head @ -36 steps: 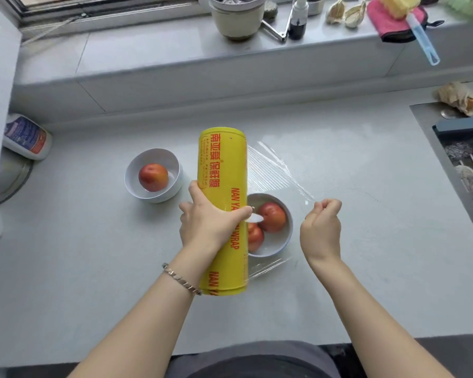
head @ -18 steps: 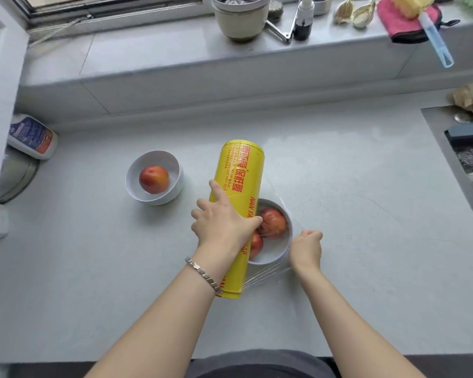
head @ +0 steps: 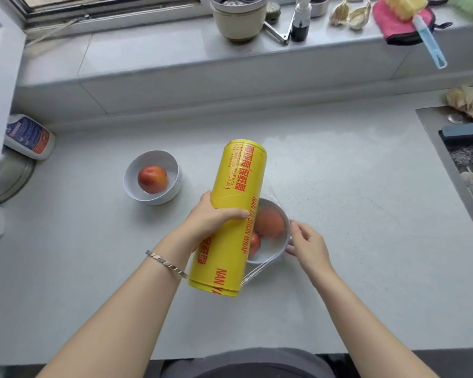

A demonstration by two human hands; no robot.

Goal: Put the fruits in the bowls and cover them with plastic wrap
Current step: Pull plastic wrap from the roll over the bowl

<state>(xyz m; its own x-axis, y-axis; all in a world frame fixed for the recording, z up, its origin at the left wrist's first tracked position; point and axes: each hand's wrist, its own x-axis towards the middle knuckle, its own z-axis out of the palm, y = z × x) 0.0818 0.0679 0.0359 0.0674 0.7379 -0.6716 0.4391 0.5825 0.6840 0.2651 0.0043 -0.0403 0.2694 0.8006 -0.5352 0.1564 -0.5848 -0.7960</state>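
My left hand point(head: 213, 219) grips a big yellow roll of plastic wrap point(head: 234, 214) around its middle, holding it over the left side of a white bowl point(head: 277, 252). Two red fruits lie in that bowl, one point(head: 269, 223) under film and one point(head: 254, 244) partly hidden by the roll. Clear film point(head: 257, 271) runs from the roll across the bowl. My right hand point(head: 307, 246) presses the film against the bowl's right rim with its fingers. A second white bowl point(head: 172, 184) to the left holds a single red fruit point(head: 152, 179) and has no film on it.
A white bottle point(head: 29, 136) lies at the far left of the grey counter. The sink point(head: 464, 165) with a rack is at the right edge. The windowsill behind carries a pot point(head: 238, 17), a spray bottle point(head: 301, 20), a pink cloth point(head: 402, 23) and a brush.
The stretched film came down over the right bowl. My right hand dropped from mid-air to the bowl's right rim, and the roll lowered toward the counter beside the bowl.
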